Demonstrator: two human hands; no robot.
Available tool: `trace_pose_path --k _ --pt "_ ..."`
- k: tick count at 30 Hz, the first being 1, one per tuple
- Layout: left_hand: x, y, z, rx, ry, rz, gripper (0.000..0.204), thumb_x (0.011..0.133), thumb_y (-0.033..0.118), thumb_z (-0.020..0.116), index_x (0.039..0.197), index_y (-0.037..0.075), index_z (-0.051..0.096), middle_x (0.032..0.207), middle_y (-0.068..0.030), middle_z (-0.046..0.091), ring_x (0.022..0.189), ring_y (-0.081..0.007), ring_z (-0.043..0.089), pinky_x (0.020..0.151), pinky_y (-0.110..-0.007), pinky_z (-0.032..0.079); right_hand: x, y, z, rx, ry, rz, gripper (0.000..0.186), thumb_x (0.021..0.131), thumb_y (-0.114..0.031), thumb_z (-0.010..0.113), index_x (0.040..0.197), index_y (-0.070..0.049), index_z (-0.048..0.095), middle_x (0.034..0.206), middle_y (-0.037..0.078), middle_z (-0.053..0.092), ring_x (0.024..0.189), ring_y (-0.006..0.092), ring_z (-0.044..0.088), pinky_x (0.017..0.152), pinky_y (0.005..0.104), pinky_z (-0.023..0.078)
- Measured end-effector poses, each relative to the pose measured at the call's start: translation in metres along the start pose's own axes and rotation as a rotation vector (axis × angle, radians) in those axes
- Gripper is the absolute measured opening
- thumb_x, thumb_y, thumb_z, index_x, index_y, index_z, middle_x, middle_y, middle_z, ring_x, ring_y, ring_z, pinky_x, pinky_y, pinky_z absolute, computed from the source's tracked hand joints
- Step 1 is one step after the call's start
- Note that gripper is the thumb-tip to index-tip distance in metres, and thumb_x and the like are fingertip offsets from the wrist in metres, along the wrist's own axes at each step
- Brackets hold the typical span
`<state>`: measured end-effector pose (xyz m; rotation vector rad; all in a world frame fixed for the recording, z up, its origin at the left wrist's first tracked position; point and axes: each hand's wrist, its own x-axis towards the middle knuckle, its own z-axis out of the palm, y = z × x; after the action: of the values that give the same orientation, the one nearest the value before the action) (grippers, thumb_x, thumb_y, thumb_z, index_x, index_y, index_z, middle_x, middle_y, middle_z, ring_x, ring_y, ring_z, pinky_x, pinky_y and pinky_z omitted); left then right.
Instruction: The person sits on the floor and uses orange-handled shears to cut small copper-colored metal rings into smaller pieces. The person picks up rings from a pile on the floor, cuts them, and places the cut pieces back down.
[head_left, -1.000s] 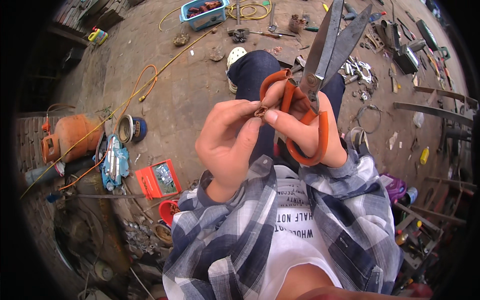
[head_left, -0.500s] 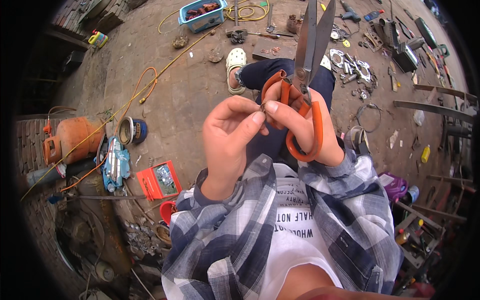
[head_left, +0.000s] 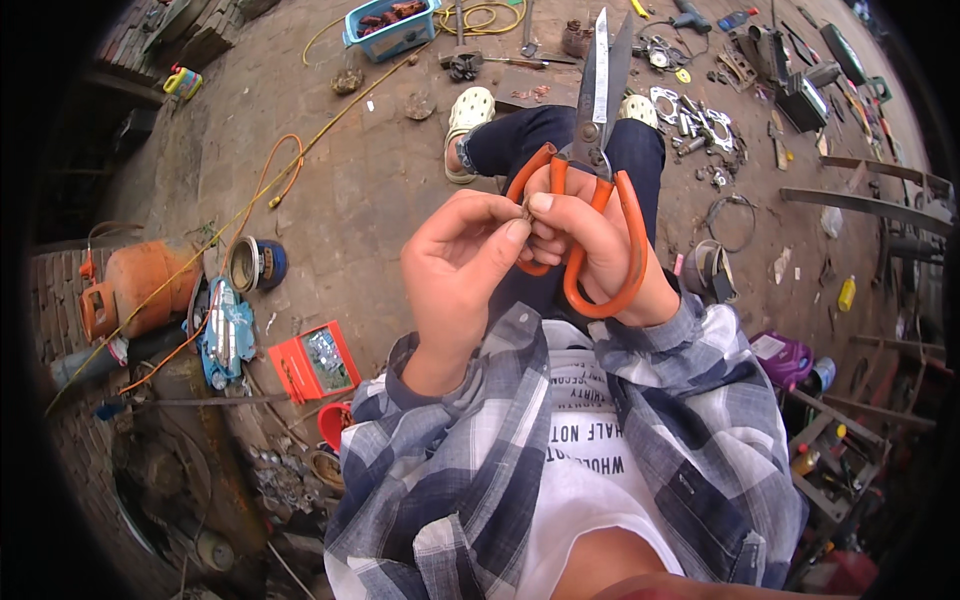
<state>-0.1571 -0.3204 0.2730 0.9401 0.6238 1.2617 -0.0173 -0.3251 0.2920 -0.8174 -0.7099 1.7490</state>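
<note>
Head view: both of my hands meet in front of my body, their fingertips close together around a small brown scrap (head_left: 526,211). With my left hand (head_left: 450,255) I pinch it between thumb and forefinger, the other fingers curled behind; my fingertips hide most of the scrap, so I cannot tell its full shape. The thumb of my right hand (head_left: 597,235) presses at the scrap from the other side, and that same hand carries the scissors (head_left: 590,136), its fingers bent in among the orange handles. I cannot tell exactly how each finger passes through them. The blades point away from me, beyond the right hand, with their tips a little apart. Past my hands are my knees and a pale shoe (head_left: 468,117) on either side of the blades. Farther beyond my left hand sits a blue tub (head_left: 391,43) with reddish-brown pieces in it, with a hammer (head_left: 463,66) to the right of it. Well out to the left of my left hand are an orange gas tank (head_left: 152,284) and a blue can (head_left: 268,262); nearer, toward my left elbow, lies a red box (head_left: 288,371). To the right of my right hand lies a loop of wire (head_left: 752,228), with a yellow bottle (head_left: 847,293) farther out and a purple jug (head_left: 782,357) nearer my body.
</note>
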Motion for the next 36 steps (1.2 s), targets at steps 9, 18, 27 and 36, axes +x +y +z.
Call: trace_pose_path --k 9,18,27,36 --pt "0.000 0.004 -0.001 0.025 0.041 -0.091 0.011 0.082 0.006 0.058 0.087 -0.005 0.059 0.081 -0.0067 0.058 0.071 -0.0136 0.056 0.064 -0.025 0.046 -0.002 -0.003 -0.004 -0.240 -0.003 -0.043 0.015 0.084 -0.015 0.055 0.077 -0.002 0.052 0.065 0.000 0.048 0.059 0.0056 0.043 0.054 0.0205 0.035" --pt "0.001 0.003 -0.006 0.055 -0.009 -0.110 0.012 0.080 0.006 0.058 0.087 -0.003 0.059 0.082 -0.0065 0.057 0.070 -0.0133 0.055 0.062 -0.025 0.047 -0.007 -0.021 0.004 -0.408 -0.043 -0.052 0.014 0.083 -0.012 0.056 0.081 0.001 0.053 0.071 0.003 0.053 0.068 0.0097 0.052 0.062 0.0226 0.040" --pt "0.000 0.003 -0.006 -0.180 -0.030 -0.213 0.013 0.080 0.010 0.058 0.088 -0.001 0.059 0.083 -0.0045 0.056 0.070 -0.0108 0.052 0.063 -0.024 0.044 -0.002 -0.011 -0.004 -0.245 -0.125 -0.081 0.014 0.084 -0.011 0.057 0.083 0.002 0.053 0.075 0.005 0.055 0.070 0.0114 0.054 0.066 0.0234 0.043" --pt "-0.002 -0.004 0.001 0.122 0.138 0.178 0.011 0.077 -0.004 0.061 0.088 -0.005 0.058 0.092 -0.0064 0.054 0.081 -0.0113 0.052 0.071 -0.023 0.043 -0.002 -0.007 0.009 -0.488 0.040 -0.270 0.014 0.082 -0.008 0.063 0.087 0.001 0.055 0.078 0.002 0.055 0.073 0.0072 0.051 0.066 0.0220 0.042"
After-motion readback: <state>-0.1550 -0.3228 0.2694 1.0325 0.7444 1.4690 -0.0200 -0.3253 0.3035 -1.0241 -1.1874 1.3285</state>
